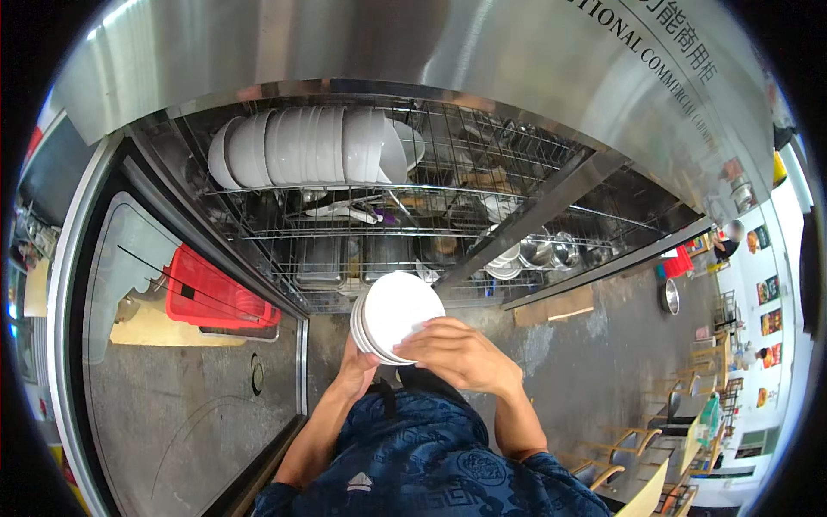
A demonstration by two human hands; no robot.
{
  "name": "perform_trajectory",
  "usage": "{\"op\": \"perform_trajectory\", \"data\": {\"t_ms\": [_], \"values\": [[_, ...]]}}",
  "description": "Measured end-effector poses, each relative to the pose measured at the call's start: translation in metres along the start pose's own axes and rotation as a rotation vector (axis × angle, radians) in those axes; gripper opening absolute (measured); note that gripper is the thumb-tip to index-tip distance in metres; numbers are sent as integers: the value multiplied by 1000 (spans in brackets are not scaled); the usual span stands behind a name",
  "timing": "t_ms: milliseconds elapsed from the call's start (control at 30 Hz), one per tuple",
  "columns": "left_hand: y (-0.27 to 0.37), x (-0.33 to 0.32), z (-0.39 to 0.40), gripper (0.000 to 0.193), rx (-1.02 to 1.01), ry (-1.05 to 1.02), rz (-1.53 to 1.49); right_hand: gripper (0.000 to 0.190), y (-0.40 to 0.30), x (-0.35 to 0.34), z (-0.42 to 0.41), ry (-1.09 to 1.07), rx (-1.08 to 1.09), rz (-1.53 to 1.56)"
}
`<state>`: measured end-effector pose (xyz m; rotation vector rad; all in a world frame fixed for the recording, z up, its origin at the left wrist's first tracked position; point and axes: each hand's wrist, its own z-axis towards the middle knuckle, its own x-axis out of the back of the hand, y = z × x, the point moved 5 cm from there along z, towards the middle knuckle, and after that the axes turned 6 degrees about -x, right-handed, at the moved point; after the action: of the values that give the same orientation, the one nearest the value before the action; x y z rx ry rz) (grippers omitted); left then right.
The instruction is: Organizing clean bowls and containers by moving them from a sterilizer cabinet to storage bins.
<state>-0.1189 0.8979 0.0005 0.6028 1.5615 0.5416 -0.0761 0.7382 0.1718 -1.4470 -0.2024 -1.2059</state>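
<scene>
A short stack of white bowls or dishes [402, 313] is held before my body, its round top face towards the camera. My left hand [360, 369] grips the stack from its lower left side. My right hand [462, 354] lies on the stack's lower right, fingers on the rim and face of the top one. Ahead, on the upper wire rack [446, 187] of a stainless steel cabinet, a long row of nested white bowls [303, 147] lies on its side. The undersides of the held dishes are hidden.
The cabinet's framed glass door [187, 400] stands open at left; a red plastic basket [207, 294] shows through it. Lower racks hold metal trays [321, 262] and steel bowls [549, 249]. A metal post [523, 216] crosses the cabinet front. Chairs [630, 443] stand at right.
</scene>
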Motion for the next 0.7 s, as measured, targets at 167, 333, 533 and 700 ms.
{"op": "perform_trajectory", "data": {"t_ms": [167, 333, 533, 700], "values": [[5, -8, 1, 128, 1, 24, 81, 28, 3, -7, -3, -35, -49, -8], [2, -2, -2, 126, -14, 37, 58, 31, -2, -6, 2, -41, -22, -7], [-1, 3, -11, 123, -14, -22, -33, 31, 22, 43, 25, 203, -42, 73], [-5, 1, -13, 125, 24, -7, -21, 37, 46, 88, 76, 618, -202, 123]]}}
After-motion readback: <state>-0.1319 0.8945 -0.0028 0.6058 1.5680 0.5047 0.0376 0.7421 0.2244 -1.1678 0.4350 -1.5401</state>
